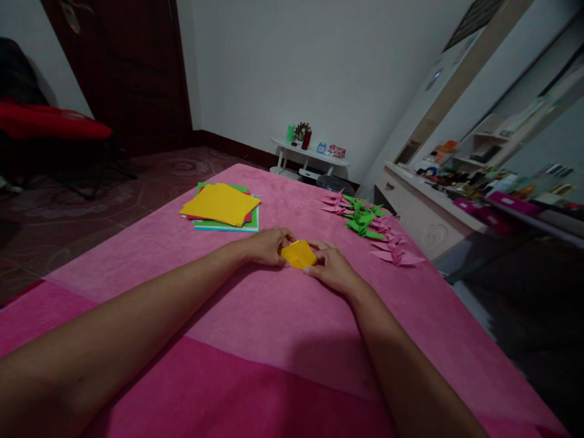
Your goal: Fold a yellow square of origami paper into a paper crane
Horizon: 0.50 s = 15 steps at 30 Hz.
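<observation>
A small folded piece of yellow paper (298,253) lies on the pink bedspread (274,316) in front of me. My left hand (267,245) pinches its left edge with curled fingers. My right hand (332,266) presses and grips its right side, fingers closed on the paper. Both forearms reach out over the pink cloth.
A stack of coloured paper sheets (222,207), yellow on top, lies at the far left. Folded pink and green paper cranes (369,225) are spread at the far right edge. Beyond stand a small white table (310,157), a cluttered dresser (438,201) and a red-cushioned chair (50,125).
</observation>
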Each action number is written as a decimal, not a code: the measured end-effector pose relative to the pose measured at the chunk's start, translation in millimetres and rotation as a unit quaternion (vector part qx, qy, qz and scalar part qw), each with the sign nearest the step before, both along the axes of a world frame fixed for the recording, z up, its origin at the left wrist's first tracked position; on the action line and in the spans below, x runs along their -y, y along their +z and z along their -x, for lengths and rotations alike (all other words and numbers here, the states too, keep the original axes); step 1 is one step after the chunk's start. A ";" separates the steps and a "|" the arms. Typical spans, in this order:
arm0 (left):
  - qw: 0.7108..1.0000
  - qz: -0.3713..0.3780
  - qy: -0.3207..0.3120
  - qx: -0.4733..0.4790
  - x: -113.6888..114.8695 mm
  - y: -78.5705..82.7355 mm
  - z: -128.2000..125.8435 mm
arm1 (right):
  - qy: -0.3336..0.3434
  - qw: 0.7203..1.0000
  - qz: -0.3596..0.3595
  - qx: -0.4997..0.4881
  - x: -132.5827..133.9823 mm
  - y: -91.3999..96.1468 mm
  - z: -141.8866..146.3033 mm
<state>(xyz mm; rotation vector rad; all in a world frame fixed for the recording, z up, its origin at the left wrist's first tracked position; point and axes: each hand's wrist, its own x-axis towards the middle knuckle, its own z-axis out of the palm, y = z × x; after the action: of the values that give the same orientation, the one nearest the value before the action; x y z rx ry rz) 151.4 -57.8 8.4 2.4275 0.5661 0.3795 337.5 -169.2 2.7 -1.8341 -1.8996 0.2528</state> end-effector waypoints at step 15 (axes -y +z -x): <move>1.000 0.014 0.016 0.001 1.3 -3.4 2.3 | 0.012 0.999 0.003 0.042 2.9 1.1 2.0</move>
<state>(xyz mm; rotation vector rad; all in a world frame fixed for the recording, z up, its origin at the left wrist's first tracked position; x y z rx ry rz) 149.2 -59.1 5.0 2.3930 0.6072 0.3847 335.5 -172.1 3.8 -1.8554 -1.9803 0.1923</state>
